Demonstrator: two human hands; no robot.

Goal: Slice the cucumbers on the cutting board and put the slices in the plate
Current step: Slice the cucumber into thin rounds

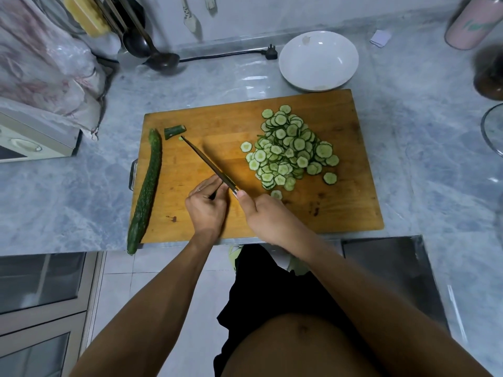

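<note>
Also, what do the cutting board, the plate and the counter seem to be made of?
The cutting board looks like wood: orange-brown, with grain lines and dark stains. The plate looks like glazed ceramic, white with bright glints, though hard plastic is possible. The counter looks like polished grey marble or an imitation, veined and reflective.

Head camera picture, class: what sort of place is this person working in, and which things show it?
Most likely a home kitchen. A wooden cutting board with cucumber slices lies on a marble-patterned counter, ladles hang by the wall, and a white plate waits behind the board.
</note>
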